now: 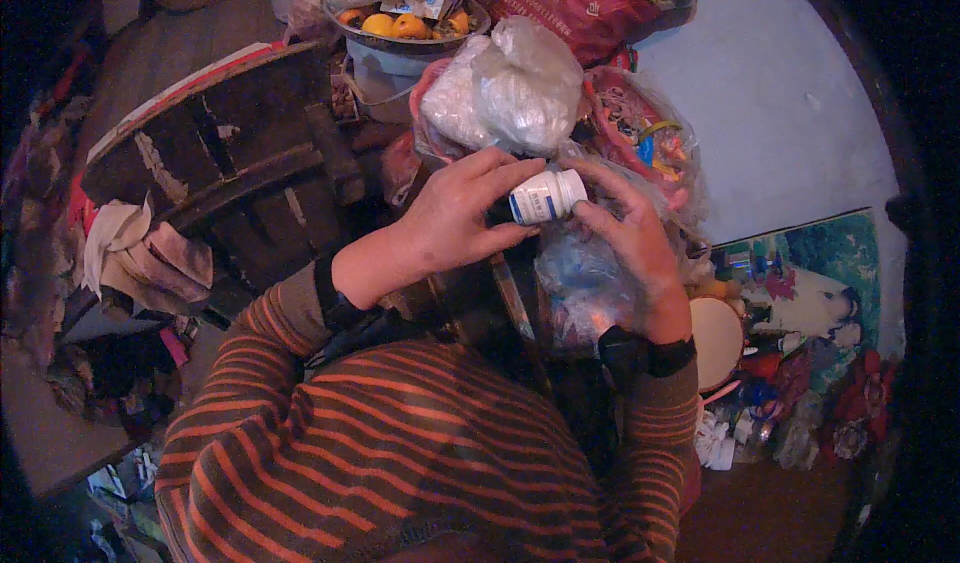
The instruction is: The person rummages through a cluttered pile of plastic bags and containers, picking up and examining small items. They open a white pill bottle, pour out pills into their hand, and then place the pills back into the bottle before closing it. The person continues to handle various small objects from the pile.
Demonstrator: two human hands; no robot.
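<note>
A small white plastic bottle (537, 201) with a blue-edged label bearing writing lies tilted between my hands. My left hand (455, 207) grips its body near the base, fingers above and thumb below. Around the white ribbed cap (572, 187) curl the fingers and thumb of my right hand (631, 234). The cap sits at the bottle's right end; whether it is loose cannot be told. Just beyond my hands stand stuffed, knotted clear plastic bags (525, 90), and bluish plastic bags (581, 270) lie below the bottle.
A dark wooden drawer or crate (262, 150) stands to the left with a cloth (161, 255) over its corner. Orange fruit (409, 27) fills a bowl on a pale bucket (382, 68). A red printed bag (570, 8) stands behind. Clutter lies right, by a picture (817, 293) against the wall.
</note>
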